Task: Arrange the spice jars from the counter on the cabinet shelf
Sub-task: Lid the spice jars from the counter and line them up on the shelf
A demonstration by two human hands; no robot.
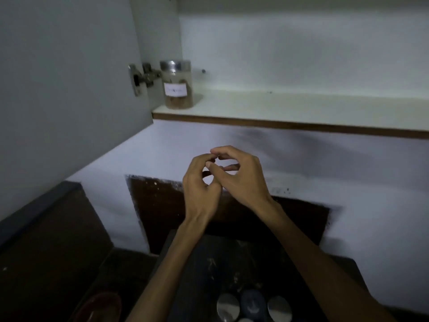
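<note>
We count one spice jar (pixel 178 86) already upright on the cabinet shelf (pixel 290 112), at its far left end just beside the door hinge (pixel 142 77), with the rest of the shelf to the right of that jar bare. Below the shelf our left hand (pixel 200 182) and right hand (pixel 241 175) meet in mid-air, fingers loosely curled and fingertips touching one another, gripping nothing. Far under the shelf, on the dark surface (pixel 220 263), we see at least three lidded jars (pixel 253 305) waiting, so we judge the job barely begun, with those still to lift up beside the first
</note>
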